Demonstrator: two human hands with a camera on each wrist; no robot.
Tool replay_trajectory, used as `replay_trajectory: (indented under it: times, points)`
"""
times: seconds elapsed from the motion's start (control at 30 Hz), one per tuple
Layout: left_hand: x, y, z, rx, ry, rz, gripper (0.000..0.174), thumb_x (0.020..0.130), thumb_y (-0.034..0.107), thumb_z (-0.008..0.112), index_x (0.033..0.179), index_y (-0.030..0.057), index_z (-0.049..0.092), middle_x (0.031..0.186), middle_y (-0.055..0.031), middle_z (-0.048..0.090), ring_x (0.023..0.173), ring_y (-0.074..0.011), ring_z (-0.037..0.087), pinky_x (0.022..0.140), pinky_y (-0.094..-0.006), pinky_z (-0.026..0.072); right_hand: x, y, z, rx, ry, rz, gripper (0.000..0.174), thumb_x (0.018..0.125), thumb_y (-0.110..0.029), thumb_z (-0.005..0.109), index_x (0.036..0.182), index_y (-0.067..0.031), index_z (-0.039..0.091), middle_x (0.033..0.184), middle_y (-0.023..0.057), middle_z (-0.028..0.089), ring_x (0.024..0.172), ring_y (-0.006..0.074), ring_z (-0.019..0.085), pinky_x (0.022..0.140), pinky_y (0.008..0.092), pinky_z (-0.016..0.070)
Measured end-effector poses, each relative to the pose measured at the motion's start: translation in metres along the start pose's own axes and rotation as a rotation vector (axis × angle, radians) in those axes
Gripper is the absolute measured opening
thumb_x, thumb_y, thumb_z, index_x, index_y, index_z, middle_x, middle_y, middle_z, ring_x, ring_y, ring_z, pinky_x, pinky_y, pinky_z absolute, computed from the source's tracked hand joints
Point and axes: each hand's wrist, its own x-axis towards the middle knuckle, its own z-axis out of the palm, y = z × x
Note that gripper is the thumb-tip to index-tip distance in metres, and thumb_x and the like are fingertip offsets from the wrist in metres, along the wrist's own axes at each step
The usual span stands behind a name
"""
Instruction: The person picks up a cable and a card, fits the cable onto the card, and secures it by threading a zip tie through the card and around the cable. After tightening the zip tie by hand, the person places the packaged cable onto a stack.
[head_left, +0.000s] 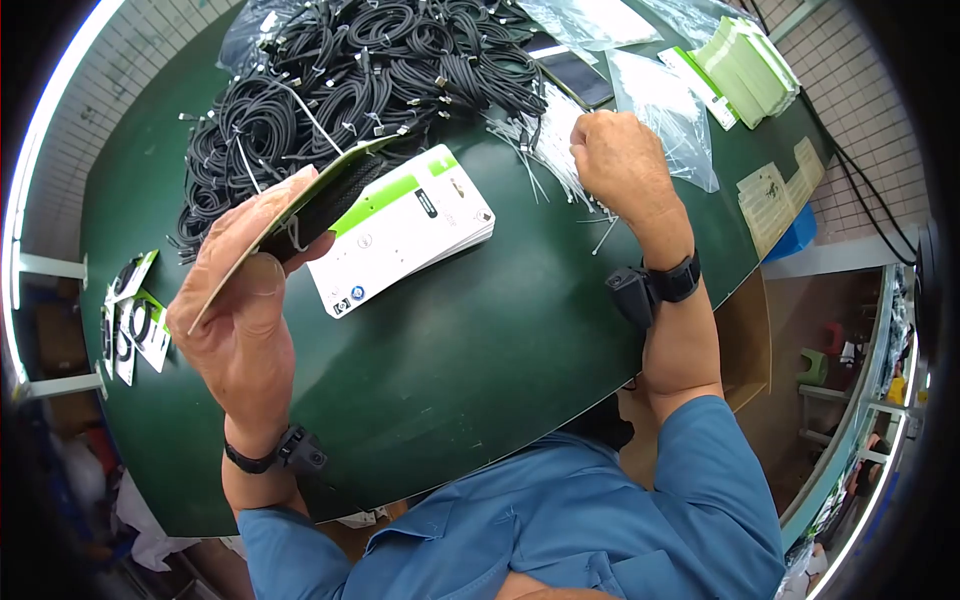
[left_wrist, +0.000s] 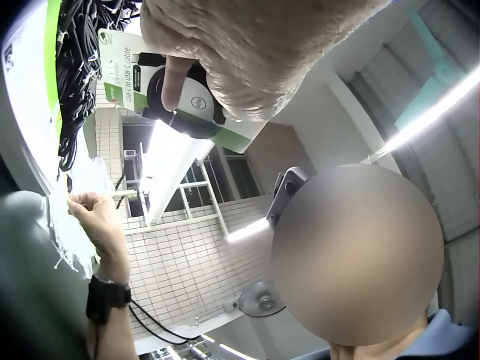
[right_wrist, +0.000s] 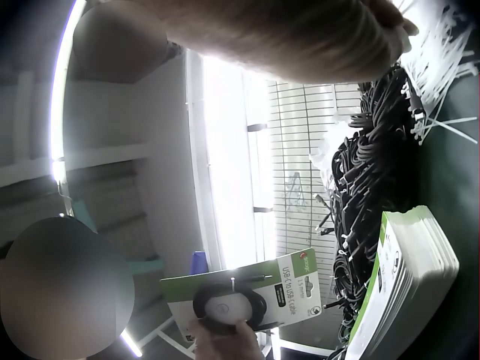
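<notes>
One retail card [right_wrist: 300,274], printed for a USB cable, is in your left hand [head_left: 250,340]. Your fingers are clamped on it, with digits on both faces. The card is tilted up off the table [head_left: 450,370], nearly edge-on in the head view. A coiled black cable [right_wrist: 258,306] lies against its printed face, with a white tie [right_wrist: 232,284] across the top of the coil. In the right wrist view, two of your fingertips bear on the lower part of the coil, so the cable sits between those fingertips and the card.

Your right hand [head_left: 625,165] is at the loose white cable ties [head_left: 560,150], well apart from the card. Its fingers are curled, and the left wrist view shows thumb and fingertips close together; whether a tie is pinched between them, you cannot be told from these views.

Just beyond the held card lies a stack of printed cards [head_left: 410,235], green-banded and face up. Behind it sits a heap of bundled black cables [head_left: 370,75]. A smartphone [head_left: 578,78] rests near the ties, beside a clear plastic bag [head_left: 665,115] of white contents.
</notes>
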Motion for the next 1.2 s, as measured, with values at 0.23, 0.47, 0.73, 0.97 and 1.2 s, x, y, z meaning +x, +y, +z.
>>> replay_trajectory:
  times: [0.23, 0.47, 0.73, 0.97, 1.2]
  points:
    - [0.000, 0.001, 0.004, 0.187, 0.030, 0.119, 0.039, 0.101, 0.025, 0.066, 0.126, -0.0049, 0.067, 0.123, -0.0262, 0.069, 0.120, -0.0346, 0.066, 0.098, -0.0445, 0.0576, -0.001, 0.011, -0.001, 0.059, -0.044, -0.045, 0.015, 0.085, -0.017, 0.072, 0.090, -0.0045, 0.078, 0.086, 0.0196, 0.073, 0.085, 0.0382, 0.071, 0.080, 0.0468, 0.0567]
    - [0.002, -0.004, 0.003, 0.289, -0.001, 0.241, 0.037, 0.101, 0.025, 0.066, 0.123, -0.0048, 0.069, 0.120, -0.0259, 0.072, 0.121, -0.0355, 0.066, 0.109, -0.0450, 0.0477, -0.004, 0.007, -0.013, 0.198, -0.132, -0.078, 0.016, 0.089, -0.015, 0.070, 0.092, -0.0022, 0.078, 0.087, 0.0203, 0.073, 0.083, 0.0378, 0.071, 0.078, 0.0458, 0.0564]
    - [0.000, -0.009, 0.000, 0.333, -0.094, 0.267, 0.039, 0.104, 0.026, 0.061, 0.127, -0.0055, 0.066, 0.125, -0.0277, 0.065, 0.118, -0.0386, 0.066, 0.082, -0.0463, 0.0669, -0.005, -0.002, -0.016, 0.513, 0.061, -0.280, 0.021, 0.098, -0.015, 0.064, 0.105, -0.0001, 0.077, 0.080, 0.0176, 0.073, 0.070, 0.0247, 0.072, 0.066, 0.0347, 0.0565]
    - [0.003, -0.011, 0.004, 0.344, -0.147, 0.368, 0.039, 0.108, 0.026, 0.053, 0.128, -0.0054, 0.065, 0.125, -0.0302, 0.066, 0.120, -0.0448, 0.065, 0.081, -0.0444, 0.0664, -0.007, 0.011, -0.016, 0.465, 0.037, -0.330, 0.028, 0.098, -0.012, 0.064, 0.120, 0.0034, 0.070, 0.079, 0.0109, 0.074, 0.069, 0.0156, 0.071, 0.063, 0.0276, 0.0563]
    - [0.004, -0.013, 0.002, 0.391, -0.163, 0.372, 0.038, 0.109, 0.024, 0.051, 0.128, -0.0056, 0.065, 0.124, -0.0309, 0.067, 0.118, -0.0443, 0.066, 0.081, -0.0442, 0.0662, -0.005, -0.001, -0.015, 0.746, -0.204, -0.143, 0.025, 0.094, -0.006, 0.066, 0.117, 0.0051, 0.070, 0.082, 0.0103, 0.074, 0.070, 0.0144, 0.071, 0.064, 0.0251, 0.0567]
